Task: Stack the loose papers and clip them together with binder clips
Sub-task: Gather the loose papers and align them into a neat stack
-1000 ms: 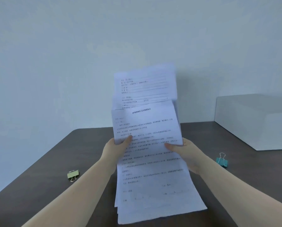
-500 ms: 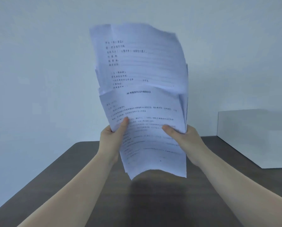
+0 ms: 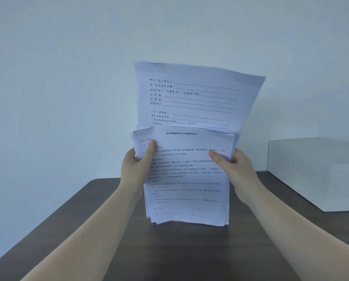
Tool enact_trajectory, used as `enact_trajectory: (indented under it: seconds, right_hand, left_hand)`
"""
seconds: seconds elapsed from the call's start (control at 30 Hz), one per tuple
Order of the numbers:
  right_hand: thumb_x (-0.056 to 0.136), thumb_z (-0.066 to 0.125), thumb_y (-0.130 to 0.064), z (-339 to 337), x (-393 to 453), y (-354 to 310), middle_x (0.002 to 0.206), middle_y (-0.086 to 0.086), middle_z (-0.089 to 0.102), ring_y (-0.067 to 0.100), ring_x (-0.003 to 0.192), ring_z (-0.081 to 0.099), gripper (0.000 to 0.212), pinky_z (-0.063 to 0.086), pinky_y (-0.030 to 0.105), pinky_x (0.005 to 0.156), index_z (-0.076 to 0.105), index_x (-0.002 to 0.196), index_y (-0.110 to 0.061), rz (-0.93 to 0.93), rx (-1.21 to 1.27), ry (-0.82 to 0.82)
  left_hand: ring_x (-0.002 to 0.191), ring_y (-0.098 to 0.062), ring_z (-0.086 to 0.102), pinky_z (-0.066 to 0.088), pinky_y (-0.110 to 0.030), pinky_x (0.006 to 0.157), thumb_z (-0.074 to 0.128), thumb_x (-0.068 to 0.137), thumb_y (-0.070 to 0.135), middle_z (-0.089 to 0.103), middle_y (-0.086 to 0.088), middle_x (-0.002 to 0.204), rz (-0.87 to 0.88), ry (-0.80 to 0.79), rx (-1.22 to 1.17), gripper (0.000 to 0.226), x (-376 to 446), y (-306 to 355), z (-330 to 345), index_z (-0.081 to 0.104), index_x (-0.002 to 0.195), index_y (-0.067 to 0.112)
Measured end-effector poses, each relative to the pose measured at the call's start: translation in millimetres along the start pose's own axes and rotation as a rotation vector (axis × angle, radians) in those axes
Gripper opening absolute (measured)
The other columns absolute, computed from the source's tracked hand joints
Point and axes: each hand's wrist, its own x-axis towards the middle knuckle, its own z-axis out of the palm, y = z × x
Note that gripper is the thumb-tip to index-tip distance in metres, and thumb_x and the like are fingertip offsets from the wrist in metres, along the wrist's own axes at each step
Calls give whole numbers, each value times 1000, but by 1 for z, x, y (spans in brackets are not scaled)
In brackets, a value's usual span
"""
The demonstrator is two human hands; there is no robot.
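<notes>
The grip is a two-handed one: the papers [image 3: 186, 175] are grasped upright by the left hand [image 3: 134, 169] at their left edge and by the right hand [image 3: 237, 171] at their right edge. On each side the thumb is pressed on the printed front sheet, and the other fingers are hidden behind the stack.

In the head view, the papers are held in front of the pale wall [image 3: 68, 78], above the dark table [image 3: 189, 256]. Their lower edges hang close over the table; whether they touch it cannot be told. The stack is uneven: a taller sheet with lined form fields stands up behind a shorter front sheet bearing a bold title and dense text, and several sheet corners are fanned out at the bottom left. The top right corner of the rear sheet is bent slightly back. A white box [image 3: 319, 173] is seen on the table at the right, well apart from the papers.
</notes>
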Motion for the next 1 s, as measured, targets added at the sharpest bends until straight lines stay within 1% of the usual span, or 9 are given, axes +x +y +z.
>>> enact_trajectory:
  seconds: [0.17, 0.23, 0.33, 0.47, 0.57, 0.67, 0.8, 0.9, 1.0]
  right_hand:
    - [73, 80, -33, 1, 3, 5, 104, -11, 76, 12, 100, 71, 40, 54, 43, 95, 67, 110, -30, -8, 28, -20]
    - [75, 80, -30, 3, 2, 5, 101, -14, 77, 7, 98, 71, 37, 54, 36, 93, 69, 110, -31, -6, 25, -44]
    - [80, 76, -30, 2, 4, 6, 104, -10, 72, 2, 102, 62, 32, 49, 29, 95, 69, 111, -30, 77, 9, -53]
    - [83, 73, -28, 0, 9, 7, 109, -10, 66, 19, 117, 57, 25, 43, 43, 106, 64, 106, -34, 102, -15, -76]
    - [76, 76, -40, -2, 10, 4, 107, -12, 74, 13, 108, 65, 27, 49, 34, 94, 73, 102, -31, 84, 7, -61]
    - [78, 77, -33, -10, 14, 4, 104, -6, 77, 16, 101, 71, 26, 55, 33, 84, 75, 102, -23, 93, 29, -93]
    - [78, 75, -28, -18, 16, 7, 110, 3, 76, 24, 101, 72, 37, 56, 43, 90, 71, 113, -15, 127, 103, -154]
    - [83, 69, -28, -20, 15, 11, 110, 6, 76, 26, 100, 73, 35, 56, 42, 86, 70, 114, -12, 131, 146, -165]
    - [92, 60, -27, -20, 15, 14, 112, 7, 75, 26, 101, 72, 29, 56, 42, 85, 70, 114, -10, 114, 169, -156]
  left_hand:
    - [99, -14, 70, 55, -32, 77, 58, 79, 68, 74, 6, 109, 5, -122, 46, 55, 4, -2, 7, 64, 115, 27]
    - [96, -12, 70, 54, -31, 77, 57, 78, 70, 73, 9, 105, 51, -76, 6, 53, 2, 1, 11, 64, 112, 29]
    - [98, -16, 66, 52, -35, 84, 55, 74, 74, 67, 7, 105, 99, 25, -56, 70, 7, 12, 14, 59, 120, 20]
    - [112, -17, 59, 49, -34, 94, 62, 82, 50, 61, 5, 121, 217, 105, -102, 49, 7, 32, 23, 55, 126, 28]
    - [107, -13, 63, 51, -32, 87, 71, 82, 40, 64, 8, 118, 287, -16, -176, 30, 15, 47, 25, 72, 106, 22]
    - [123, -4, 55, 46, -38, 100, 77, 79, 34, 51, 17, 140, 268, -127, -246, 13, 25, 55, 21, 72, 76, 22]
    - [109, -10, 64, 49, -31, 79, 69, 88, 24, 63, 5, 132, 177, -224, -374, 22, 34, 49, 15, 63, 67, 21]
    - [120, -24, 59, 45, -33, 81, 66, 88, 16, 58, -1, 141, 163, -234, -339, 33, 38, 39, 9, 55, 56, 19]
    - [105, -23, 60, 48, -35, 77, 65, 87, 14, 60, 1, 124, 65, -199, -406, 24, 43, 26, 3, 62, 65, 22]
